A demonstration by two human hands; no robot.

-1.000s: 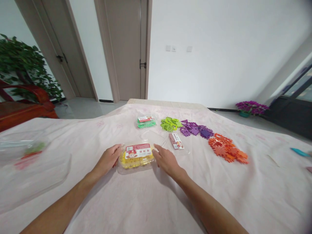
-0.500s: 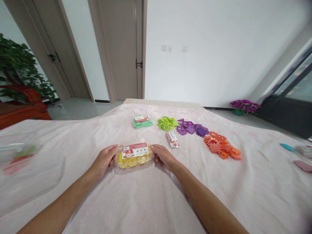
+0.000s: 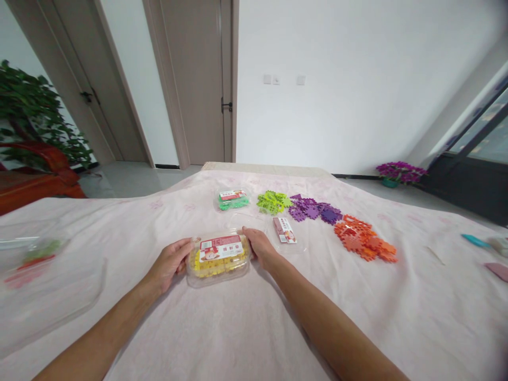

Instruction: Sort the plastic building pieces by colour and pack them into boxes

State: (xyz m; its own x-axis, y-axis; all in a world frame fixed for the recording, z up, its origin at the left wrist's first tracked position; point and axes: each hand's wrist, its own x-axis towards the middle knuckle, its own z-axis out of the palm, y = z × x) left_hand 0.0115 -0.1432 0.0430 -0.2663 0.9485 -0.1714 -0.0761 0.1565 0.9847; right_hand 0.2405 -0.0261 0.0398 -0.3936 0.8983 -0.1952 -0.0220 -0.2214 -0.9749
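You have two hands on one box of yellow pieces, which sits on the pink cloth right in front of you. Your left hand grips the left end, thumb on top and fingers curled beneath. Your right hand is closed on the far right corner; most of its fingers are hidden, so you can't see how they press. The lid lies over the yellow pieces, but whether it is snapped down all round cannot be told.

Beyond it you have one more filled box, the box of green pieces, and one opened clear box with a label, just beside your right hand. That makes three labels in all. Three loose piles run across to the right: one lime green pile, one purple pile and one orange pile. The single pieces overlap too much to count. One large clear container lies at your left, cut off by the edge of view.

Against half a second ago, your right hand has slid from the right end towards the far corner; your left hand keeps its place, and the three piles lie as they did.
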